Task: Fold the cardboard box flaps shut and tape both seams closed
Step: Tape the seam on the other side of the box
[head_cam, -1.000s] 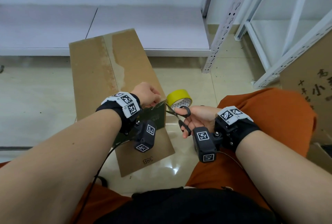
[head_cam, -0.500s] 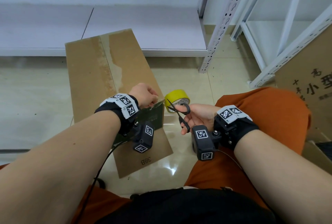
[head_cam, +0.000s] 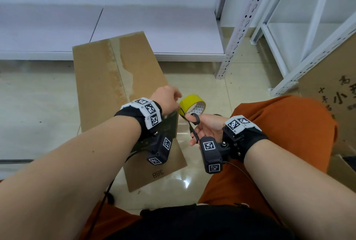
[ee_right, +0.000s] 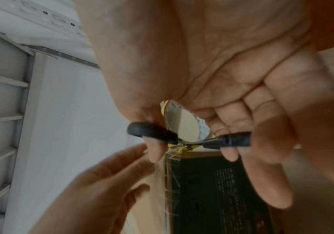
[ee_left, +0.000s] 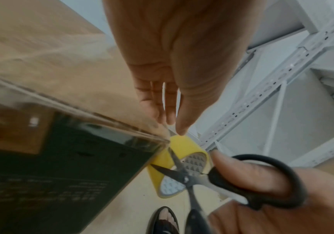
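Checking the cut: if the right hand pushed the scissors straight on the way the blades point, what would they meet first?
Probably the clear tape strip at the box corner, pinched by the left hand. The right hand holds the scissors with open blades just short of it; the yellow tape roll lies behind. Depth is uncertain.

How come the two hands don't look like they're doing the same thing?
The right hand has its thumb and fingers through the black loops of the scissors; the left hand holds no tool and pinches the clear tape strip at the cardboard box's corner. The left hand is over the box; the right hand is off its edge, in front of the yellow tape roll. Both wear a wrist camera.
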Tool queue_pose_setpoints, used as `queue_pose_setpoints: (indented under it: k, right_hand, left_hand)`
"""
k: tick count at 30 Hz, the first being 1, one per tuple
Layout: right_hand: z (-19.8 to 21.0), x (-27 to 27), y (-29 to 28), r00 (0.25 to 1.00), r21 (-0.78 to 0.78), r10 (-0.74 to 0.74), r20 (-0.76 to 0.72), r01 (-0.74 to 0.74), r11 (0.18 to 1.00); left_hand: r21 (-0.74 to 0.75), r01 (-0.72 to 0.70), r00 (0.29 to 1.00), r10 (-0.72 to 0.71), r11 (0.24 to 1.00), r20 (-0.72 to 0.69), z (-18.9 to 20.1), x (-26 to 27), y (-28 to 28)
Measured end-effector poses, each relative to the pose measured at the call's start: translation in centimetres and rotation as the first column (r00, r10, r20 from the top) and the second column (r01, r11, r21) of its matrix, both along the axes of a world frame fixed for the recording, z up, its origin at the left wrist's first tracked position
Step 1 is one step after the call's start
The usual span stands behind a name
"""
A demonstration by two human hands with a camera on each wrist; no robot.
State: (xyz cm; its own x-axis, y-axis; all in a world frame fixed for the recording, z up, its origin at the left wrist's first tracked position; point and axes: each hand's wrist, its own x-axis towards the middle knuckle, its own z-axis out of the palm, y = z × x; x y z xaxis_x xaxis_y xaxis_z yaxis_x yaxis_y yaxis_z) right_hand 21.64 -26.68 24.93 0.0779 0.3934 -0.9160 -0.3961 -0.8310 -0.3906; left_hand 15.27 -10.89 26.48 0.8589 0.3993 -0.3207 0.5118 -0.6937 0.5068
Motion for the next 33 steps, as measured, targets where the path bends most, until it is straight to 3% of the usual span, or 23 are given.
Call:
queue_pose_setpoints:
  k: [4, 13, 22, 33]
  right_hand:
    - [0.5, 0.2, 0.2, 1.000, -0.013, 0.030, 0.005, -0.030, 0.999]
    - [0.4, 0.7, 0.6, 0.997, -0.006, 0.070, -0.017, -0.070, 0.998]
    - [-0.6, -0.7, 1.9, 0.999, 0.001, 0.031, 0.034, -0.031, 1.000]
    - [-0.9, -0.7, 0.8, 0.962, 0.068, -0.015, 0.273, -0.004, 0.998]
  left_hand:
    - [0.021, 0.139, 0.988, -0.137, 0.990, -0.066, 0.2, 3.0, -1.1]
    - [0.251, 0.239, 0.961, -0.192, 0.938, -0.198, -1.1, 5.7, -1.8]
    - [0.107, 0.092, 0.988, -0.076, 0.990, -0.138, -0.3, 4.6, 0.3]
    - [0.013, -0.062, 0.998, 0.063, 0.998, -0.028, -2.0, 3.2, 0.2]
